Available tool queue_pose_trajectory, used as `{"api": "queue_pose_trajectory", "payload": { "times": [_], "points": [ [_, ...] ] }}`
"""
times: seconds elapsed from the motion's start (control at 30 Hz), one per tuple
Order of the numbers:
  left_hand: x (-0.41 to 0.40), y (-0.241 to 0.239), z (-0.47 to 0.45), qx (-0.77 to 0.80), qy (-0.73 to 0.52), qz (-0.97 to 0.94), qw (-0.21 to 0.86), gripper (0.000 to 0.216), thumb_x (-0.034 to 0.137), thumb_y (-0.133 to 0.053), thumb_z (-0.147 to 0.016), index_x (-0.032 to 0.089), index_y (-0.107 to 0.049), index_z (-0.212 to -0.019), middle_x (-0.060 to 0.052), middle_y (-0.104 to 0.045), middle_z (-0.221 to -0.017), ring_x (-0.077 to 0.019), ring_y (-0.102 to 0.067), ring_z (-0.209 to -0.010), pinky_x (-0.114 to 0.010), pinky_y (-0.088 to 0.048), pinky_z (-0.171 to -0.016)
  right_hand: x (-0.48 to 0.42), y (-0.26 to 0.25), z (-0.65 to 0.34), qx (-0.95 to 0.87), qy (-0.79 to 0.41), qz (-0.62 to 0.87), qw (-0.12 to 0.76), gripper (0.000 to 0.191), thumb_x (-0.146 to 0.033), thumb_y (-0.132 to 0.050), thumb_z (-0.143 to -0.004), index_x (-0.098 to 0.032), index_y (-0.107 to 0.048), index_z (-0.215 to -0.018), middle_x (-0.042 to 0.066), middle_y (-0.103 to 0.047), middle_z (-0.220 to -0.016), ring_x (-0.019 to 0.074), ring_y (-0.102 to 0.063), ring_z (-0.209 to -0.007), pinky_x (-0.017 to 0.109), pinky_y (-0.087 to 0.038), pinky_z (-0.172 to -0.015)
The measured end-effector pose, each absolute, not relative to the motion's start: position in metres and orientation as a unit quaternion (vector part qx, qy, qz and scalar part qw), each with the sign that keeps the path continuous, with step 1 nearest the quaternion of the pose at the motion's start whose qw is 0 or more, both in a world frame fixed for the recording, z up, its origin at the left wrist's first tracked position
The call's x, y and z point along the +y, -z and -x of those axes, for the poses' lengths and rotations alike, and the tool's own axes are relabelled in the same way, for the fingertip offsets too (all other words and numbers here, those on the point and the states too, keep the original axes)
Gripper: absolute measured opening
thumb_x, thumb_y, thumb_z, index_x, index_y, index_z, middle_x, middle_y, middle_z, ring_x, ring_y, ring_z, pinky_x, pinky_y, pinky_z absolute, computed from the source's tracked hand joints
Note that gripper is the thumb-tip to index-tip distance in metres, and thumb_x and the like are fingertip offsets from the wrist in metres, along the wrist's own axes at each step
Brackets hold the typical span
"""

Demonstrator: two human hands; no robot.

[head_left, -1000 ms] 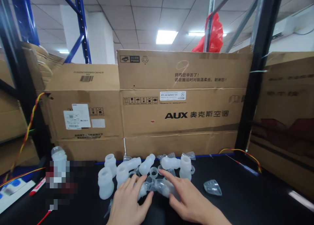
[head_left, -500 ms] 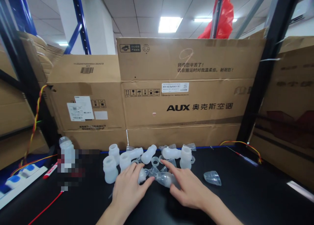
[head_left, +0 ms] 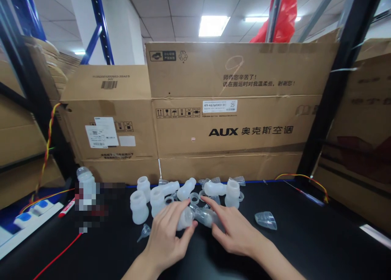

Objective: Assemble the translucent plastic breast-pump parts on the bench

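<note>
Left hand: the left hand (head_left: 166, 235) is curled around a translucent plastic piece (head_left: 185, 218), thumb below and fingers above, so that the piece is gripped at its left end.
Right hand: the right hand (head_left: 235, 231) is laid with its fingers partly spread over the right end of a clear funnel-shaped part (head_left: 205, 216), the index finger stretched along its top; whether it is pinched or only pressed cannot be told.
Held parts: the two pieces are met end to end between the hands, just above the black tabletop (head_left: 305, 239).
Beyond the fingertips: a cluster of frosted white bottles (head_left: 139, 206) and small clear rings (head_left: 194, 198) is spread close behind the hands.
Left of the left hand: a tiny clear funnel (head_left: 144, 231) is seen lying just beside the wrist.
Right of the right hand: a single clear cup-shaped cap (head_left: 265, 220) is set apart on the tabletop.
Far side: cardboard boxes (head_left: 232, 109) are stacked well behind the cluster.
Far left: a red marker (head_left: 66, 208) is lying near a blurred patch.
</note>
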State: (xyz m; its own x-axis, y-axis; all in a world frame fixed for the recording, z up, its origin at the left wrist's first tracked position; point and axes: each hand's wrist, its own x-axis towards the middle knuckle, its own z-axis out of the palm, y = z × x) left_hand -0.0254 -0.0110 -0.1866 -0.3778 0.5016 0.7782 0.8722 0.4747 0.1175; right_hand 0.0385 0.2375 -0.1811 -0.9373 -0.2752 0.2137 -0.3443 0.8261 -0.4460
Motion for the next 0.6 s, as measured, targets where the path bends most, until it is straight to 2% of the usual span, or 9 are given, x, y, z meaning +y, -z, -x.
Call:
{"api": "queue_pose_trajectory", "payload": {
  "times": [0.1,0.2,0.33,0.47,0.53,0.6],
  "points": [
    [-0.011,0.183,0.019,-0.752,0.29,0.481,0.346,0.04,0.031,-0.068,-0.094,0.022,-0.057,-0.131,-0.008,-0.077,-0.114,-0.0237,-0.076,-0.102,-0.033,-0.063,-0.09,0.234,0.181,-0.038,-0.95,-0.246,-0.174,0.077,0.077,-0.027,-0.05,-0.094,-0.029,-0.025,-0.166,0.007,-0.065,-0.132,0.0265,-0.065,-0.116,0.039,-0.047,-0.1],
    [-0.01,0.183,0.016,-0.746,0.326,0.485,0.32,0.037,0.042,-0.063,-0.097,0.023,-0.056,-0.128,-0.008,-0.078,-0.112,-0.0236,-0.077,-0.098,-0.033,-0.065,-0.085,0.232,0.182,-0.037,-0.95,-0.243,-0.18,0.079,0.077,-0.027,-0.051,-0.092,-0.029,-0.027,-0.166,0.007,-0.064,-0.133,0.0258,-0.065,-0.116,0.036,-0.046,-0.1],
    [-0.01,0.185,0.02,-0.75,0.339,0.501,0.266,0.045,0.056,-0.056,-0.099,0.026,-0.053,-0.132,-0.009,-0.075,-0.121,-0.0269,-0.075,-0.109,-0.04,-0.065,-0.092,0.233,0.183,-0.035,-0.947,-0.252,-0.184,0.077,0.078,-0.026,-0.052,-0.091,-0.029,-0.028,-0.165,0.006,-0.065,-0.131,0.0239,-0.066,-0.111,0.034,-0.046,-0.098],
    [-0.011,0.188,0.022,-0.737,0.359,0.523,0.234,0.049,0.063,-0.052,-0.099,0.027,-0.051,-0.131,-0.01,-0.073,-0.122,-0.0278,-0.071,-0.114,-0.044,-0.063,-0.097,0.236,0.189,-0.033,-0.941,-0.274,-0.178,0.087,0.077,-0.029,-0.049,-0.093,-0.03,-0.025,-0.165,0.006,-0.064,-0.132,0.0247,-0.065,-0.113,0.038,-0.046,-0.1],
    [-0.012,0.191,0.022,-0.745,0.356,0.514,0.233,0.05,0.065,-0.054,-0.097,0.028,-0.052,-0.13,-0.012,-0.067,-0.132,-0.0309,-0.064,-0.127,-0.051,-0.059,-0.105,0.237,0.193,-0.035,-0.935,-0.29,-0.175,0.101,0.077,-0.031,-0.047,-0.094,-0.027,-0.022,-0.166,0.008,-0.061,-0.137,0.0265,-0.062,-0.12,0.041,-0.046,-0.103],
    [-0.013,0.194,0.022,-0.753,0.344,0.507,0.239,0.05,0.064,-0.056,-0.096,0.028,-0.055,-0.131,-0.014,-0.053,-0.15,-0.0361,-0.05,-0.144,-0.06,-0.051,-0.116,0.235,0.197,-0.039,-0.927,-0.305,-0.182,0.12,0.077,-0.032,-0.046,-0.096,-0.024,-0.018,-0.167,0.011,-0.057,-0.143,0.0268,-0.06,-0.126,0.041,-0.047,-0.106]
  ]
}}
